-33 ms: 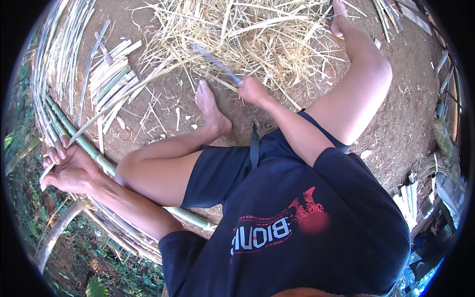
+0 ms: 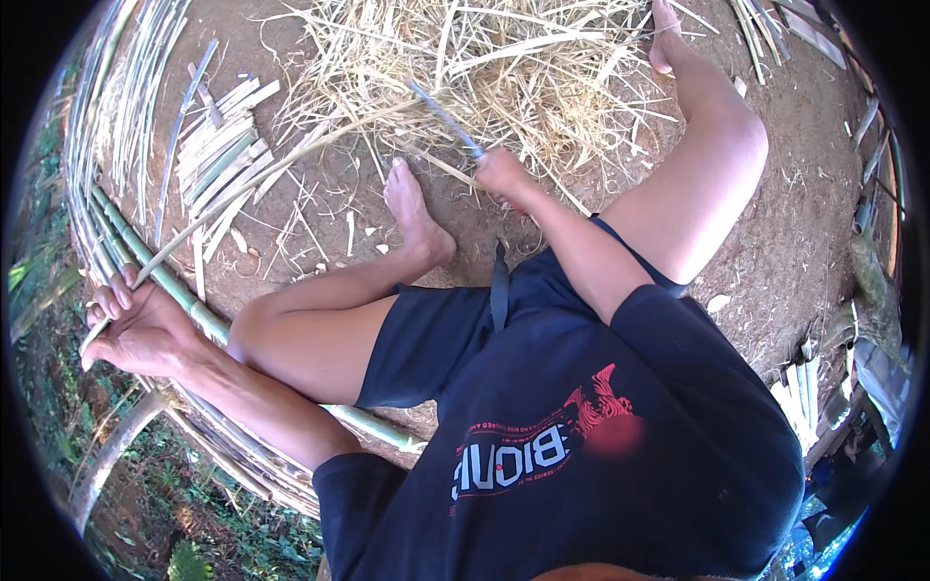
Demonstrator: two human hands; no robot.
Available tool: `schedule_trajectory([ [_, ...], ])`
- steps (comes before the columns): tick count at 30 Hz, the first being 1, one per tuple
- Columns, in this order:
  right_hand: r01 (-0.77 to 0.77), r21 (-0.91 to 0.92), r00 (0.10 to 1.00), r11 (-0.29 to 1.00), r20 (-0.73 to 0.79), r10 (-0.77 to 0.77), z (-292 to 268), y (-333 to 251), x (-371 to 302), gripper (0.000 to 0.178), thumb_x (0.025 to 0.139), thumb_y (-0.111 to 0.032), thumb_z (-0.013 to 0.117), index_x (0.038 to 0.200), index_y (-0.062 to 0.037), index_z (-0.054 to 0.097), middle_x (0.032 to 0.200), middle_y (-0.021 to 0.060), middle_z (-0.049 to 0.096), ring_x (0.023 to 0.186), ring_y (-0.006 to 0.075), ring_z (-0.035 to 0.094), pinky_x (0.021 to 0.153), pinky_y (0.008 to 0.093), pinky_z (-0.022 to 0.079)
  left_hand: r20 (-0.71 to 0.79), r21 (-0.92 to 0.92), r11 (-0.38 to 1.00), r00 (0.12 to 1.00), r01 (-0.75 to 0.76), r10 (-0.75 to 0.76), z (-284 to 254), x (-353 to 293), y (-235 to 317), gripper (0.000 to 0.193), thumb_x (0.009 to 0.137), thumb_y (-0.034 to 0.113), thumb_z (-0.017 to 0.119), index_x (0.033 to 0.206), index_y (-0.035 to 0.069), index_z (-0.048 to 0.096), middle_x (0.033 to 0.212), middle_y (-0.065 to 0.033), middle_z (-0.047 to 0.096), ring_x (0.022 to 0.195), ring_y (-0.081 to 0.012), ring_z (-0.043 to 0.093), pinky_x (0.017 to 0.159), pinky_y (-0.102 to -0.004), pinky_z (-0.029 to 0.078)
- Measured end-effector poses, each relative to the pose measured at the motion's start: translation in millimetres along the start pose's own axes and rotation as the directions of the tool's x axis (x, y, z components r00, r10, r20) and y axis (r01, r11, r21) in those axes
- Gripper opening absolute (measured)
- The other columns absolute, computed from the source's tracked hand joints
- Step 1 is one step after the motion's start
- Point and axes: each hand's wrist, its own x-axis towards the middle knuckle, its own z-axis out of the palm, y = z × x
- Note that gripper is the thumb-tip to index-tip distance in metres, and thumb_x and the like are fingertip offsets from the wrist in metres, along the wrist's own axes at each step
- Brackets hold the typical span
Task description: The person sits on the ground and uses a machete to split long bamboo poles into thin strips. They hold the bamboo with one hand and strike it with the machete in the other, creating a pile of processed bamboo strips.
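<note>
A long, thin, pale bamboo strip (image 2: 225, 205) slants from the far left up to the middle of the scene. Its near end lies across my left hand (image 2: 140, 327), palm up, with the fingers curled round it. In my right hand (image 2: 502, 177), in front of my lap, is the handle of a knife with a long narrow blade (image 2: 444, 118). The blade points up and left, its tip close to the strip's far end. From this view I cannot tell whether blade and strip touch. My fist hides most of the knife's handle.
Straw-like shavings (image 2: 523, 87) are heaped ahead, between my bare feet. Short split bamboo pieces (image 2: 228, 145) lie left of them, near a bundle of long thin strips (image 2: 126, 116). A green bamboo pole (image 2: 174, 288) runs past my left knee. Plants (image 2: 232, 533) grow at lower left.
My right hand has shifted slightly to the right, carrying the knife along, and the blade's tip is further right. My left hand has stayed nearly still on the strip.
</note>
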Motion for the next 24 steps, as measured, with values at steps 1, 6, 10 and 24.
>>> schedule_trajectory([
  [1, -0.057, -0.038, 0.998, 0.998, -0.037, 0.055, -11.4, 2.4, 1.0, 0.026, 0.088, -0.019, 0.055, 0.101, 0.0004, 0.067, 0.088, 0.0183, 0.069, 0.079, 0.0277, 0.069, 0.075, 0.0397, 0.054, -0.009, 0.013, 1.000, 1.000, -0.011, 0.011, -2.6, -0.6, 0.3, 0.061, 0.081, 0.066, 0.054, 0.071, 0.006, 0.052, 0.067, -0.0052, 0.046, 0.064, -0.0205, 0.044, 0.074, -0.0387, 0.038],
  [6, 0.016, 0.161, 0.998, 0.987, 0.057, -0.025, -10.8, -46.7, -37.6, 0.020, 0.084, -0.015, 0.055, 0.095, -0.0010, 0.065, 0.075, 0.0173, 0.066, 0.063, 0.0255, 0.064, 0.064, 0.0408, 0.053, -0.133, 0.111, 0.993, 0.989, -0.045, 0.060, -15.6, -1.8, 1.9, 0.063, 0.081, 0.069, 0.052, 0.073, 0.006, 0.054, 0.069, -0.0059, 0.048, 0.067, -0.0217, 0.046, 0.078, -0.0411, 0.042],
  [10, 0.371, 0.061, 0.929, 0.927, -0.026, -0.370, 5.7, -71.2, -78.0, 0.023, 0.081, -0.014, 0.054, 0.096, -0.0002, 0.066, 0.073, 0.0187, 0.065, 0.062, 0.0286, 0.064, 0.063, 0.0408, 0.053, -0.233, 0.203, 0.979, 0.969, -0.031, 0.079, -7.9, -6.4, -1.1, 0.068, 0.082, 0.072, 0.048, 0.073, 0.005, 0.055, 0.073, -0.0088, 0.051, 0.074, -0.0237, 0.050, 0.080, -0.0434, 0.044],
  [24, 0.048, 0.089, 0.999, 0.995, -0.024, -0.047, 5.3, -29.2, -28.9, 0.024, 0.085, -0.015, 0.052, 0.095, -0.0005, 0.069, 0.080, 0.0210, 0.067, 0.075, 0.0311, 0.068, 0.072, 0.0416, 0.053, -0.195, 0.224, 0.973, 0.975, -0.062, 0.107, -45.3, 7.0, 3.1, 0.060, 0.099, 0.055, 0.029, 0.085, 0.001, 0.050, 0.088, -0.0145, 0.052, 0.084, -0.0299, 0.053, 0.084, -0.0496, 0.047],
])
